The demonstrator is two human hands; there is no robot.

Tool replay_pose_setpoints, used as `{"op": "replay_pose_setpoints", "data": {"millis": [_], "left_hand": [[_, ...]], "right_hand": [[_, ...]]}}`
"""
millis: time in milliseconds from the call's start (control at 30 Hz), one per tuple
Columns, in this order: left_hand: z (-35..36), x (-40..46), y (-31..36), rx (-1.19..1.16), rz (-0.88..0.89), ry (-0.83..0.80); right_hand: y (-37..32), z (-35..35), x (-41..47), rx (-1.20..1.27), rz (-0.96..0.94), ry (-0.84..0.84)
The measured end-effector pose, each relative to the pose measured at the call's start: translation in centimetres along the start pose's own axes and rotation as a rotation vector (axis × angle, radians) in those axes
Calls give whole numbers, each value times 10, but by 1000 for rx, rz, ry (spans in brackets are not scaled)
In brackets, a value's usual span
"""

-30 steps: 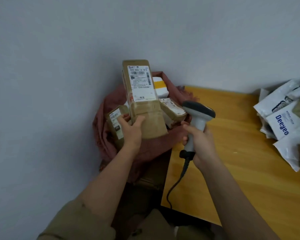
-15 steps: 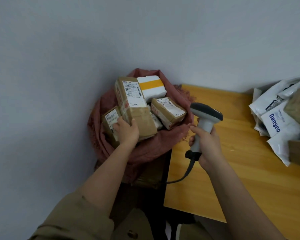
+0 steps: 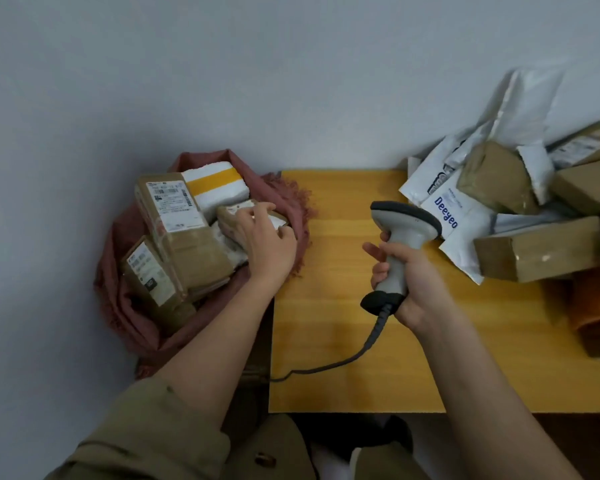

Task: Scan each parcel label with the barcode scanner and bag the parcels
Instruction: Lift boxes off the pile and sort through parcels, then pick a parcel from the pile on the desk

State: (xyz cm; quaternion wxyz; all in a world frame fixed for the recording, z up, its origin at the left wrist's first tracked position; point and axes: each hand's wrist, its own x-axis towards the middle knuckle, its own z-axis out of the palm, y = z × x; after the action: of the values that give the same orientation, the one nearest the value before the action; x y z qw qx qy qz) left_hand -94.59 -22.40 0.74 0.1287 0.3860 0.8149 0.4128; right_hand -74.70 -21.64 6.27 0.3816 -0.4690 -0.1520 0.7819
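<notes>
A reddish-brown cloth bag point(image 3: 118, 306) stands open left of the wooden table point(image 3: 343, 386). Inside lie a long brown box point(image 3: 184, 237) with its label up, a white parcel with a yellow stripe point(image 3: 215, 185), a small labelled box point(image 3: 149, 275) and another small brown box point(image 3: 234, 213). My left hand point(image 3: 267, 240) rests over that last box with loosely bent fingers and grips nothing. My right hand point(image 3: 406, 282) grips the handle of the grey barcode scanner point(image 3: 404, 220) above the table, its head pointing right.
A pile of parcels sits at the table's right end: white mailers marked Deeyeo point(image 3: 447, 213) and several brown boxes point(image 3: 541, 251). The scanner cable point(image 3: 326, 367) trails across the table toward its left edge. A grey wall runs behind.
My left hand lowered the long brown box into the bag, let go of it and moved right onto the small box. My right hand with the scanner shifted right over the table.
</notes>
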Motion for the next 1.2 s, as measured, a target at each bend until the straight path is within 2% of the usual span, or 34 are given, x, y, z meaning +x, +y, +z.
{"op": "replay_pose_setpoints", "data": {"millis": [133,267,433,500,667,767,900,1033,1200], "left_hand": [[59,-28,42,13,105,-100],[133,-73,92,8,116,-242],[240,-138,161,-27,126,-559],[276,-155,186,3,63,-649],[324,-162,208,406,215,-631],[336,-157,205,461,260,-640],[338,-154,204,368,303,-625],[316,-152,191,133,281,-555],[258,-138,154,-67,-35,-521]], "right_hand": [[-46,-61,-13,-106,-102,49],[-95,-135,-23,-138,-143,92],[-167,-236,-27,-194,-179,127],[-191,-268,-27,-195,-194,127],[-223,-311,-20,-258,-182,79],[-222,-324,-14,-342,-176,21],[-219,-331,-10,-379,-129,24],[-223,-320,-4,-346,-110,21],[-226,-285,10,-311,-111,19]]}}
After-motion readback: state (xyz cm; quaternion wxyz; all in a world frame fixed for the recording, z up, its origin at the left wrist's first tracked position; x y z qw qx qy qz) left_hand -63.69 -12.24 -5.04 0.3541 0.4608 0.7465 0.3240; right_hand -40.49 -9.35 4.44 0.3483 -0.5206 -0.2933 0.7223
